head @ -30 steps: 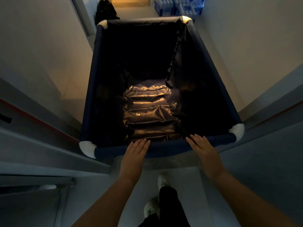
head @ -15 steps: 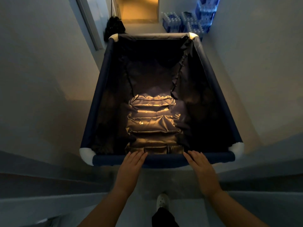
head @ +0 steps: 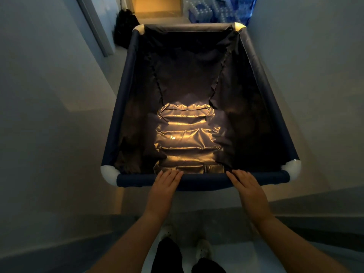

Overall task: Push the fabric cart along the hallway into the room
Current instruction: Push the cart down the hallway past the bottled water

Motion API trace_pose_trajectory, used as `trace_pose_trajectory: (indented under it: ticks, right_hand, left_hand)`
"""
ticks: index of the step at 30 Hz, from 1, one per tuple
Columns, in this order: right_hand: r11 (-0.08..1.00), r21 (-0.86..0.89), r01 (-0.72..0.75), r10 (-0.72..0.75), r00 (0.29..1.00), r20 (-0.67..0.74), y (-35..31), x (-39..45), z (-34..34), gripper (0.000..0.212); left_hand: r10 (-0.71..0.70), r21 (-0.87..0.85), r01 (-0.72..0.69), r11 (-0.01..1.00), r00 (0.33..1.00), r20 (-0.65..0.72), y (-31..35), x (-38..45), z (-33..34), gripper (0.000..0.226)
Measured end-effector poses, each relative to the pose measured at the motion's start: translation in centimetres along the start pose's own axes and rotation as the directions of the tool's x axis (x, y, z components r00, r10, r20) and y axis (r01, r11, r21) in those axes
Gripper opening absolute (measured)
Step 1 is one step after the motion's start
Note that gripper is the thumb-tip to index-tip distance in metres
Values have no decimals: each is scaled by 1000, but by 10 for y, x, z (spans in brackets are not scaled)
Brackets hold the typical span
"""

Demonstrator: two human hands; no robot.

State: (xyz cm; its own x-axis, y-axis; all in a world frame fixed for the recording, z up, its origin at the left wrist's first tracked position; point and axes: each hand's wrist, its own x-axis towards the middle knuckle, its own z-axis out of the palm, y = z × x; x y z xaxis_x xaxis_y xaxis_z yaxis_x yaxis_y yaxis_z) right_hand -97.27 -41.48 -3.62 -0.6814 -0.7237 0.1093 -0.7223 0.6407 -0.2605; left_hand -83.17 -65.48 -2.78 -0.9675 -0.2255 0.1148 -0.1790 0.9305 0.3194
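On cart rim, left hand, right hand, flat

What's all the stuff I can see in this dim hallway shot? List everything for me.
fabric cart: one, dark navy, fills the middle of the hallway, near rail under both hands
corner caps: four, white, one at each top corner of the cart
shiny liner: one, wrinkled, lit golden, at the cart's bottom
water bottle packs: several, blue, stacked on the floor beyond the cart's far right corner
dark bundle: one, black, on the floor by the far left corner; too dim to identify
doorway: one, glowing amber, at the hallway's far end
walls: two, pale grey, either side
left hand: one, flat on the near rail
right hand: one, flat on the near rail
shoes: two, white, at the bottom edge
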Motion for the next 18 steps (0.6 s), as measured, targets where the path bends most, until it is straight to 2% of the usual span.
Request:
trace_pose_trajectory:
  ticks: [11,18]
  right_hand:
    - [996,-66,-53,48,996,-80,0,50,10,78]
    - [997,-52,-58,50,989,-141,2,72,18,59]
  left_hand:
    - [82,-71,-80,994,996,22,-39,56,0,76]
    - [97,-77,-95,992,995,18,-51,82,-4,76]
